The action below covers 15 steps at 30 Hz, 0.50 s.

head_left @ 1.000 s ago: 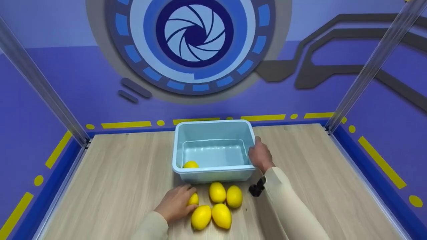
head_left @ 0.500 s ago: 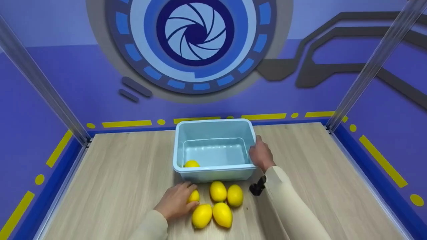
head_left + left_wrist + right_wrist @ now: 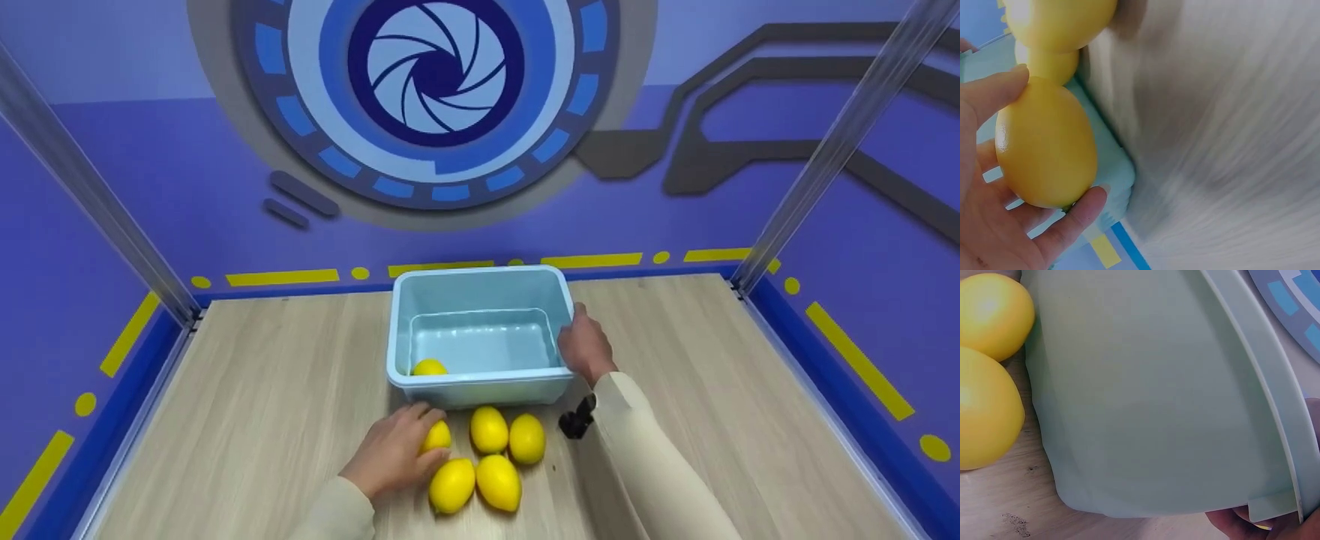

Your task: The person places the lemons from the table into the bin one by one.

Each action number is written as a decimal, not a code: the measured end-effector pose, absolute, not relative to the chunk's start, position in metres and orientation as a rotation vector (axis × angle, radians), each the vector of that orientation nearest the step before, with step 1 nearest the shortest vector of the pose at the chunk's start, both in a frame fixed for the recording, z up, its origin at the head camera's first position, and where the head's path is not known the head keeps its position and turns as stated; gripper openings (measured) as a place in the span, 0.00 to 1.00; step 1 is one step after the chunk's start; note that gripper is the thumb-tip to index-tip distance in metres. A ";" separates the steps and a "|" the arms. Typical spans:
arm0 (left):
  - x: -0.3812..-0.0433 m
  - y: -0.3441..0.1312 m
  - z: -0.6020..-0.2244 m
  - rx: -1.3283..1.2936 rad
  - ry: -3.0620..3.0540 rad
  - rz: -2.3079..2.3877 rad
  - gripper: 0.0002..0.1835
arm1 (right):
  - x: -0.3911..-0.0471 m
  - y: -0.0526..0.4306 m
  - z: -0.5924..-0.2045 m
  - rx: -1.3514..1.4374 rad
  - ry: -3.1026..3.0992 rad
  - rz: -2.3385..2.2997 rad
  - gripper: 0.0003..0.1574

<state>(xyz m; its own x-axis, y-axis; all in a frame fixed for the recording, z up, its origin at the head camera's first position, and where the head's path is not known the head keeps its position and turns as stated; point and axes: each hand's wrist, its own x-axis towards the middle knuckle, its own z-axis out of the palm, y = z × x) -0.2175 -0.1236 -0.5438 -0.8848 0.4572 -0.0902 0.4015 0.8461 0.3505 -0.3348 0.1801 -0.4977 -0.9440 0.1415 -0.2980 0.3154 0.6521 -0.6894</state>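
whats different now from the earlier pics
The left hand and the lemon it grips have shifted slightly toward the bin; a little more of that lemon shows. Unchanged: the right hand holds the bin's right side, one lemon inside, four loose lemons on the table.

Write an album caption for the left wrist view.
Left hand gripping a lemon beside a light-blue bin, with two more lemons nearby.

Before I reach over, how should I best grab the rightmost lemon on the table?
Probably around the rounded middle of the rightmost lemon, coming from above and the right: it lies lengthwise, its left flank close beside another lemon, its right flank free.
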 end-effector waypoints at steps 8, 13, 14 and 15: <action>-0.214 -0.122 -0.533 0.714 2.884 0.474 0.29 | -0.332 0.180 -0.499 0.369 2.676 -1.142 0.36; -0.212 -0.118 -0.526 0.756 2.887 0.453 0.30 | -0.331 0.180 -0.498 0.363 2.676 -1.155 0.35; -0.212 -0.117 -0.525 0.758 2.889 0.451 0.30 | -0.331 0.180 -0.497 0.363 2.678 -1.158 0.35; -0.212 -0.117 -0.524 0.761 2.892 0.447 0.30 | -0.331 0.180 -0.497 0.361 2.679 -1.161 0.35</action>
<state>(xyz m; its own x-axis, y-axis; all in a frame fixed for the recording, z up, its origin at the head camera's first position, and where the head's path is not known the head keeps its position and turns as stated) -0.2118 -0.1168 -0.5241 -0.8668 0.4972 -0.0382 0.4625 0.8302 0.3114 -0.3313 0.1798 -0.4969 -0.9502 0.1428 -0.2769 0.2997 0.6619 -0.6871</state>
